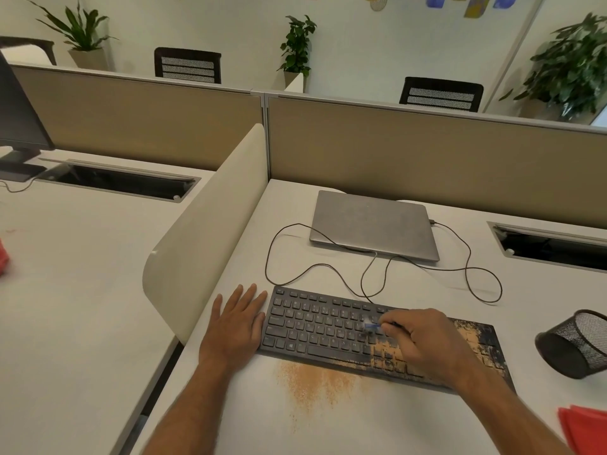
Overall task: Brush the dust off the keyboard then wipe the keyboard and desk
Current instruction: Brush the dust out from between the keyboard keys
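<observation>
A black keyboard [315, 326] lies on the white desk [377, 421]. Orange-brown dust covers its right half [473, 339]. More of that dust [312, 379] is spread on the desk in front of the keyboard. My right hand [423, 343] is over the keyboard's middle and grips a small blue brush [372, 326], blurred, with its bristles on the keys. My left hand [235, 326] lies flat on the desk against the keyboard's left end, fingers straight. A red cloth [583, 428] lies at the desk's near right corner.
A closed grey laptop [371, 224] sits behind the keyboard, with a thin cable [476, 284] looping over the desk. A black mesh cup [578, 343] lies tipped on its side at the right. A curved white divider [210, 231] borders the desk's left side.
</observation>
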The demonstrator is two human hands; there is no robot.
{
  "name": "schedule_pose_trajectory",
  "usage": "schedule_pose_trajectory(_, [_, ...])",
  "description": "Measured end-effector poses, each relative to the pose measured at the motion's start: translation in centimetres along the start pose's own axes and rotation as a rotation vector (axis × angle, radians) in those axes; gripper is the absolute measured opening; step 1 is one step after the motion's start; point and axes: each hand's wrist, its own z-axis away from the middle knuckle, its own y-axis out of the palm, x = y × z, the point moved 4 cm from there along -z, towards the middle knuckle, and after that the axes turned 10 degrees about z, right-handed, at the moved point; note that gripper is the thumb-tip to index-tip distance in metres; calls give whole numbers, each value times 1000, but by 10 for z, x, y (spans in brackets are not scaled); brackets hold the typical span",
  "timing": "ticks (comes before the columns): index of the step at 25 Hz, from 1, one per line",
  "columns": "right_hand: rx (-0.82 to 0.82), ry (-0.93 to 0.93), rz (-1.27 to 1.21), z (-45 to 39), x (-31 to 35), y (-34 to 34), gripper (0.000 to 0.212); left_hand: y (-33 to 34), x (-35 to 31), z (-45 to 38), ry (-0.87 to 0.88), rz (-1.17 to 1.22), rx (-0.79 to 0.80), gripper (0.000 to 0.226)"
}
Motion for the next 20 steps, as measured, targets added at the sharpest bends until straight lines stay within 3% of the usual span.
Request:
schedule_pose_trajectory(3, [63, -18, 13, 2, 4, 4, 12, 1, 1, -1, -7, 7, 3, 72])
schedule_pose_trajectory(20, [-31, -32, -17, 7, 5, 4, 16, 2, 2, -1, -8, 7, 9, 71])
